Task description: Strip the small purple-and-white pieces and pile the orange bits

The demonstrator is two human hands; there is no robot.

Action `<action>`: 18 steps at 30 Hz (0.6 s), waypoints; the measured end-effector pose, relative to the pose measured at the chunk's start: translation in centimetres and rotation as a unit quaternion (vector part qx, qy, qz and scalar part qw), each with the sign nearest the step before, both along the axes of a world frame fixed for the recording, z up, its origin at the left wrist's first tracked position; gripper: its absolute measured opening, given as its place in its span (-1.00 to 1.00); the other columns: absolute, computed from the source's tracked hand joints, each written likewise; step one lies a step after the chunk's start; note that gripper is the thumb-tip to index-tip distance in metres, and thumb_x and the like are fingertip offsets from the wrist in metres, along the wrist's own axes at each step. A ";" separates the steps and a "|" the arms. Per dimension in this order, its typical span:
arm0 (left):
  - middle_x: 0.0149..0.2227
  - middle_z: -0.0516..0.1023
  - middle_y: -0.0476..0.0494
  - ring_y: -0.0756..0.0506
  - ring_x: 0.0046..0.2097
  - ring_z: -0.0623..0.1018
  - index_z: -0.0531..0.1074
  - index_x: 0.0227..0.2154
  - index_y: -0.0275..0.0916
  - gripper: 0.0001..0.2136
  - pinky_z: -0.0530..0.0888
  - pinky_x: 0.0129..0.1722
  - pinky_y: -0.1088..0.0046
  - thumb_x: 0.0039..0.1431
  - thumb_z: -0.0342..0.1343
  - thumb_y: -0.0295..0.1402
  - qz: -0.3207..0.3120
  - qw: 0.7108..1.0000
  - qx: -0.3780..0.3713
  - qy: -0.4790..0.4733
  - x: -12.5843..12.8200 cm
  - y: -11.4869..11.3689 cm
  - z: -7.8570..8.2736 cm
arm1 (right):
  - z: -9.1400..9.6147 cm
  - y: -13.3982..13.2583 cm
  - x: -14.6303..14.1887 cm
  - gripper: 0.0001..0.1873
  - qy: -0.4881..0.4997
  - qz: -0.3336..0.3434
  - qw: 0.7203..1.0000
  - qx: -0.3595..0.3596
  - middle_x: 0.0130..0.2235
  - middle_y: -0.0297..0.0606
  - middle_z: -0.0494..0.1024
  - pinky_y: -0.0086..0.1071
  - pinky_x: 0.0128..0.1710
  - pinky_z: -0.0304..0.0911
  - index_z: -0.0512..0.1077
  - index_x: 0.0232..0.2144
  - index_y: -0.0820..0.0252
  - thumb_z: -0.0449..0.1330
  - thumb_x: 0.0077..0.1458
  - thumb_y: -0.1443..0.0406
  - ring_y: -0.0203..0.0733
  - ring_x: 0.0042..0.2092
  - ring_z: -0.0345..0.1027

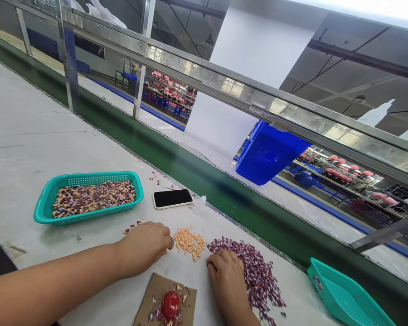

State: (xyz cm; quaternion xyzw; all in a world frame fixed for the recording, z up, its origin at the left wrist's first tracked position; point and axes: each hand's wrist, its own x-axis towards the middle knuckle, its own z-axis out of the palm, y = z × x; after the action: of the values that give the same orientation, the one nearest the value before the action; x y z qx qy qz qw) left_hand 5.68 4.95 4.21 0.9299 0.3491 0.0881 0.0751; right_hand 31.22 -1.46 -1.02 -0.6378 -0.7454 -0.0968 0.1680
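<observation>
My left hand (148, 246) rests low over the table just left of a small pile of orange pieces (189, 242). Its fingers are curled together, and anything they pinch is hidden. At the left edge of a larger pile of small maroon-and-white pieces (258, 271) is my right hand (227, 278), fingers bent and touching the pile; what lies under the fingertips cannot be made out. Between my forearms a red, shiny round thing (171, 305) sits on a brown cardboard piece (189, 308), with scraps around it.
A green basket (88, 216) of mixed maroon and orange pieces stands at left. A phone (172, 198) lies beyond my hands beside a small clear plastic thing (199, 204). Another green basket (350, 294) is at right. A green belt (224, 199) runs behind, below a metal rail and blue crate (268, 151).
</observation>
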 end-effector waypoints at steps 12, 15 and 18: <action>-0.33 0.59 -0.40 -0.34 -0.25 0.56 0.51 -0.42 -0.35 -0.76 0.42 -0.30 0.21 -0.06 0.04 -0.74 -0.039 0.998 -0.014 0.052 5.5 1.4 -0.8 | 0.6 -0.7 -0.3 -0.80 0.032 -0.001 0.999 -0.032 -0.40 -0.26 0.51 -0.22 -0.24 0.14 0.43 -0.51 0.16 0.17 -0.05 0.55 -0.05 -0.26 0.34; -0.30 0.59 -0.33 -0.29 -0.24 0.56 0.49 -0.39 -0.31 -0.80 0.42 -0.28 0.25 0.02 0.02 -0.66 -0.031 0.998 -0.053 0.001 4.8 0.7 0.4 | 0.9 -1.2 -1.0 -0.80 0.143 0.056 0.988 -0.011 -0.42 -0.29 0.50 -0.28 -0.26 0.19 0.40 -0.50 0.16 0.13 -0.11 0.55 -0.11 -0.30 0.36; -0.35 0.58 -0.13 -0.15 -0.30 0.55 0.45 -0.37 -0.24 -0.83 0.42 -0.34 0.42 0.08 -0.02 -0.56 -0.011 0.991 -0.115 -0.074 4.2 -0.9 1.5 | 0.3 -2.2 -2.4 -0.83 0.333 0.157 0.928 -0.063 -0.46 -0.35 0.49 -0.44 -0.37 0.23 0.40 -0.49 0.15 0.10 -0.12 0.49 -0.25 -0.39 0.37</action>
State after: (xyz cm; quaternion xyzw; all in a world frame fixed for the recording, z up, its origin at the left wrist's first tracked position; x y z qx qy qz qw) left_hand 9.86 4.04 5.74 0.9098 0.3402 0.1149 0.2081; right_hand 28.79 -3.68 -0.71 -0.5172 -0.7420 0.1958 0.3790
